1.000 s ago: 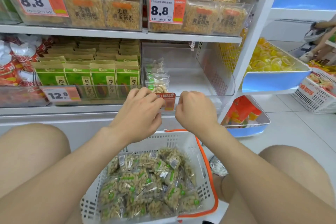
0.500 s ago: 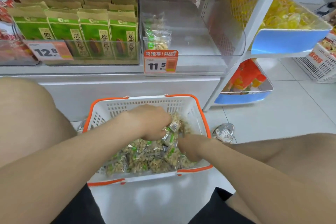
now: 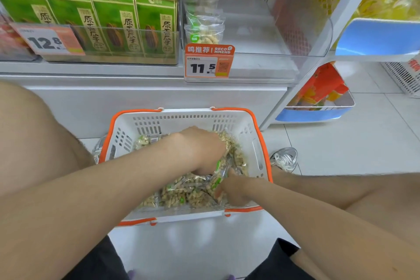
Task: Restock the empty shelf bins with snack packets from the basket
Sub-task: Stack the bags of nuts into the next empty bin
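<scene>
A white slotted basket [image 3: 256,157] with an orange rim and handles sits on the floor, near and centre, just below the shelf. Clear packets [image 3: 181,193] of pale, lumpy snacks with green labels lie heaped in it, mostly toward its right and near sides, overlapping at all angles. Farther off on the shelf stands a clear plastic bin [image 3: 295,36]. It holds only a few upright packets [image 3: 204,29], stood one behind another in its near left corner.
</scene>
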